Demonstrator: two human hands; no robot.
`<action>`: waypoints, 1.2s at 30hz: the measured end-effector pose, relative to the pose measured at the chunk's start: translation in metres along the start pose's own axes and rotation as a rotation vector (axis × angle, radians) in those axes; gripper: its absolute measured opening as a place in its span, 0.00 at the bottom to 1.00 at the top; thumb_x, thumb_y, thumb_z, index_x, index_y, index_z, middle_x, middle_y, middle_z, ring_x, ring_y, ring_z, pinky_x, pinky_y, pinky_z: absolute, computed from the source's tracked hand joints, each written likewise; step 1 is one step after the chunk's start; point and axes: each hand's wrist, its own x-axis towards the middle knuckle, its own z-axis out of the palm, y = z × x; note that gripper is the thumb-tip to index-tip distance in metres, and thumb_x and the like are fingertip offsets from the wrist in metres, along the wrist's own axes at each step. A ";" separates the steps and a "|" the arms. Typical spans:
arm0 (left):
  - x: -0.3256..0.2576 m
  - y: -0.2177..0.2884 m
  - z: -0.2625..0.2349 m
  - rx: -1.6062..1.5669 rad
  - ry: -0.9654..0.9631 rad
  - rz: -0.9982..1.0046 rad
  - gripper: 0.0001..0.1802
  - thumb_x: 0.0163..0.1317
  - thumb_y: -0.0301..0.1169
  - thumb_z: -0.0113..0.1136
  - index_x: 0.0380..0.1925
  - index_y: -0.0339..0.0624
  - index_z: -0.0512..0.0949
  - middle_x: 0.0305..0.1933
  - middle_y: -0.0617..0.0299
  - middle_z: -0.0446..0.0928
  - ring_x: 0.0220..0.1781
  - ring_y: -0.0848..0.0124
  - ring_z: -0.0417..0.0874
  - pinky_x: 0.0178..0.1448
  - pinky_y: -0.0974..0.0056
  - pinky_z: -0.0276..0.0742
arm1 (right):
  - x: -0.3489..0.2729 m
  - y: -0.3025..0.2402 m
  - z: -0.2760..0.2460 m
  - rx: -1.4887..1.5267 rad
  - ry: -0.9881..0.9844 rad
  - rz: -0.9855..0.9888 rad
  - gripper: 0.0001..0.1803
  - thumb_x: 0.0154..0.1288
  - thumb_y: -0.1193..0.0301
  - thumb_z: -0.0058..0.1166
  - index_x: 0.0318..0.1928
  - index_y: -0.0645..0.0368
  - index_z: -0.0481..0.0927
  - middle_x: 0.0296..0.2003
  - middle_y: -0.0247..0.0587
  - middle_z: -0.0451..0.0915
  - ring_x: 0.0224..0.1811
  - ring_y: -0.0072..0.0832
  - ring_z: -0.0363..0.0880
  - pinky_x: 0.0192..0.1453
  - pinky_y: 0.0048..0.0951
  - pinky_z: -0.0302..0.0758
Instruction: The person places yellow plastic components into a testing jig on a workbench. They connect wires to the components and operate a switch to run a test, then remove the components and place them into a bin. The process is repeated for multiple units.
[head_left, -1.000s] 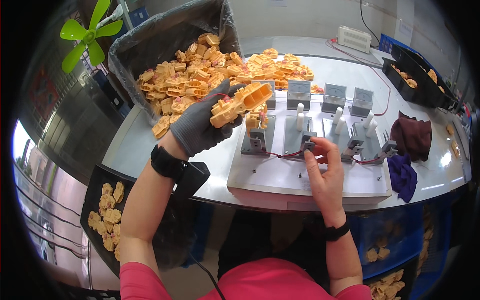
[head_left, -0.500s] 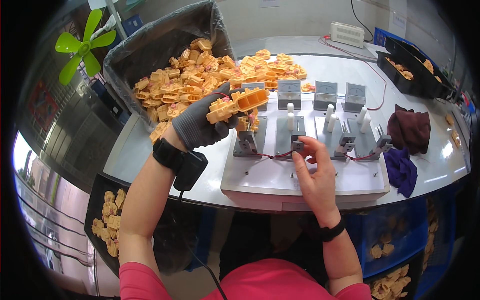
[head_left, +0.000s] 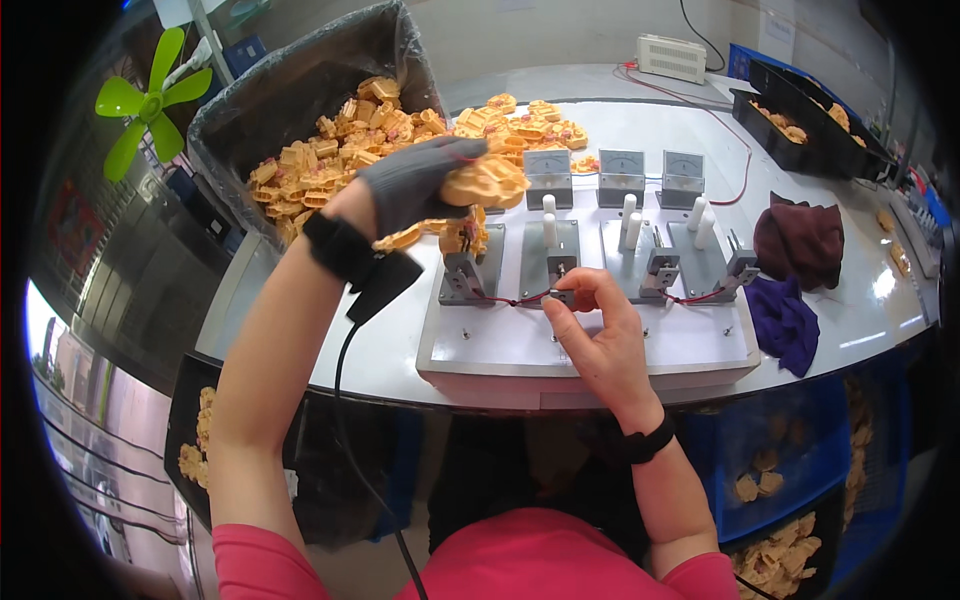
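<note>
A loading or handling step at the fixtures is judged to be in hand. A yellow plastic part (head_left: 490, 187) is held above the counter (head_left: 870, 312) by the gloved left hand (head_left: 415, 183), whose grip is clamped on it. A seated yellow part (head_left: 463, 239) is carried at the leftmost grey fixture (head_left: 489, 271), just beside and below the held one. At the adjacent fixture, a grey block (head_left: 561, 266) is pinched by the bare right hand (head_left: 604, 338), thumb and forefinger together on it. For the next move, clearance past the seated part and steady finger pressure are judged to be required.
</note>
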 end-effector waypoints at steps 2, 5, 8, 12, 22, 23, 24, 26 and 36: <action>0.014 0.010 0.019 0.220 -0.004 0.015 0.27 0.73 0.47 0.56 0.65 0.45 0.71 0.56 0.61 0.79 0.52 0.72 0.82 0.53 0.65 0.83 | 0.000 0.001 -0.001 -0.015 0.009 -0.015 0.14 0.64 0.70 0.65 0.47 0.59 0.78 0.39 0.37 0.80 0.38 0.28 0.76 0.47 0.30 0.75; 0.025 0.010 0.034 0.567 -0.045 0.071 0.31 0.72 0.50 0.57 0.66 0.41 0.70 0.54 0.55 0.79 0.50 0.70 0.83 0.50 0.64 0.84 | -0.002 -0.005 0.006 0.033 -0.002 -0.024 0.13 0.64 0.70 0.65 0.46 0.59 0.78 0.38 0.37 0.79 0.38 0.28 0.76 0.46 0.30 0.75; 0.014 0.016 0.054 0.875 -0.058 0.211 0.33 0.73 0.50 0.53 0.70 0.42 0.67 0.55 0.51 0.79 0.51 0.66 0.82 0.53 0.64 0.82 | -0.001 0.000 0.002 0.032 0.018 -0.028 0.13 0.64 0.71 0.65 0.46 0.60 0.78 0.38 0.37 0.79 0.38 0.28 0.76 0.46 0.30 0.75; 0.010 0.015 0.050 1.110 -0.202 0.302 0.34 0.74 0.51 0.51 0.72 0.44 0.65 0.58 0.47 0.78 0.52 0.64 0.82 0.58 0.63 0.79 | -0.001 0.000 0.002 -0.007 0.020 -0.065 0.13 0.63 0.71 0.65 0.46 0.60 0.78 0.38 0.38 0.79 0.37 0.28 0.76 0.45 0.29 0.75; 0.022 0.022 0.074 1.289 -0.278 -0.077 0.26 0.75 0.47 0.42 0.66 0.52 0.73 0.45 0.55 0.85 0.42 0.61 0.87 0.49 0.57 0.80 | -0.003 -0.005 0.007 -0.070 0.049 -0.088 0.14 0.64 0.71 0.65 0.47 0.61 0.78 0.37 0.39 0.78 0.39 0.29 0.76 0.46 0.30 0.75; 0.020 0.018 0.067 1.365 -0.286 0.059 0.26 0.75 0.48 0.44 0.66 0.50 0.73 0.49 0.54 0.84 0.45 0.61 0.86 0.53 0.58 0.80 | -0.003 -0.005 0.009 -0.108 0.065 -0.109 0.14 0.64 0.71 0.65 0.47 0.61 0.78 0.38 0.39 0.78 0.40 0.30 0.76 0.48 0.31 0.75; 0.021 0.013 0.061 1.445 -0.287 0.207 0.27 0.75 0.49 0.46 0.67 0.49 0.72 0.53 0.53 0.83 0.49 0.61 0.85 0.57 0.59 0.79 | -0.003 -0.003 0.010 -0.152 0.090 -0.127 0.14 0.64 0.71 0.64 0.48 0.61 0.78 0.39 0.39 0.77 0.41 0.30 0.76 0.49 0.31 0.74; -0.006 0.006 0.043 1.232 -0.137 0.452 0.29 0.74 0.50 0.48 0.67 0.46 0.72 0.57 0.51 0.80 0.53 0.63 0.84 0.60 0.61 0.77 | 0.000 -0.003 0.007 -0.131 0.222 -0.124 0.14 0.65 0.72 0.64 0.48 0.61 0.78 0.40 0.40 0.77 0.44 0.31 0.76 0.50 0.32 0.73; -0.117 -0.098 -0.099 0.981 0.131 -0.258 0.36 0.69 0.51 0.59 0.69 0.40 0.68 0.68 0.48 0.72 0.68 0.60 0.74 0.70 0.60 0.71 | -0.006 -0.007 0.005 -0.224 0.063 -0.150 0.05 0.64 0.77 0.61 0.40 0.61 0.78 0.36 0.41 0.77 0.40 0.36 0.77 0.48 0.35 0.72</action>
